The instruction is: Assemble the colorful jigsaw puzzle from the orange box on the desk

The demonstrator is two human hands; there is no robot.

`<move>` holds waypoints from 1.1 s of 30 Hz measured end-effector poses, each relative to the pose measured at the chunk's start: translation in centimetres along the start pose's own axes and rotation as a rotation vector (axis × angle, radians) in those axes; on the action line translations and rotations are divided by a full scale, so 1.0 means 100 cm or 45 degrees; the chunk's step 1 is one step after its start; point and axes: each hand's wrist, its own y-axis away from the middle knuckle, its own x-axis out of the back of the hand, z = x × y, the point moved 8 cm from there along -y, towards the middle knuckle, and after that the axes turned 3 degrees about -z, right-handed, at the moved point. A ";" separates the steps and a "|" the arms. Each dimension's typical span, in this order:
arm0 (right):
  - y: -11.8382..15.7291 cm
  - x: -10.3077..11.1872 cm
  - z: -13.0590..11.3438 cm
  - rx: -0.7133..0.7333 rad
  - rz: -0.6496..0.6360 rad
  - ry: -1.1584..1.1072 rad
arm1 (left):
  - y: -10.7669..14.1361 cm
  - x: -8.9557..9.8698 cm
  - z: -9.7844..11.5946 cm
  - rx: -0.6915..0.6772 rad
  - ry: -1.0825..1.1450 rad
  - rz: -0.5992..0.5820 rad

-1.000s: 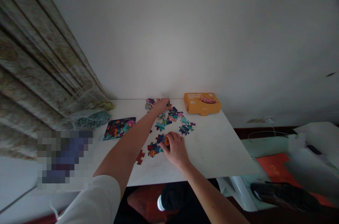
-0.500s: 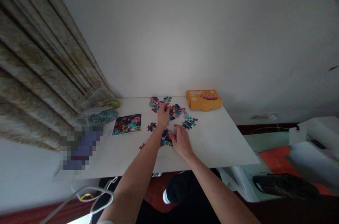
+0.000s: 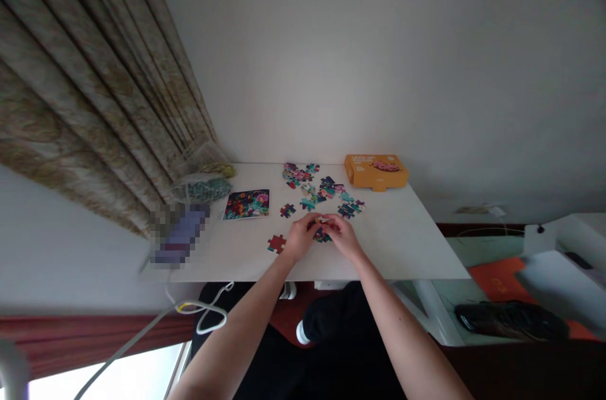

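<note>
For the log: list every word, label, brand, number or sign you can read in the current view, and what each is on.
"LEVEL UP PUZZLES": white lettering on the orange box, blurred, so a likely reading only.
Smaller white marks on that box: too small to read.
Gold mark on the orange-red item at right: too blurred to read.
Puzzle pieces: no lettering can be made out.

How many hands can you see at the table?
2: the left hand and the right hand, close together at some puzzle pieces near the table's front edge. No others show.
</note>
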 end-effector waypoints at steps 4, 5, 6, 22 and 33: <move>-0.002 -0.006 0.006 -0.051 -0.135 -0.041 | 0.011 0.007 0.002 -0.090 -0.115 0.019; -0.002 -0.006 0.008 -0.059 -0.119 -0.059 | 0.014 0.013 0.004 -0.138 -0.182 0.046; -0.003 -0.004 0.010 -0.065 -0.084 -0.071 | 0.017 0.019 0.006 -0.188 -0.266 0.071; -0.004 0.007 0.017 -0.048 0.153 0.017 | 0.044 0.051 -0.024 -0.345 -0.962 -0.039; -0.007 0.013 0.022 -0.110 0.246 -0.167 | 0.034 0.047 -0.037 -0.264 -0.948 -0.014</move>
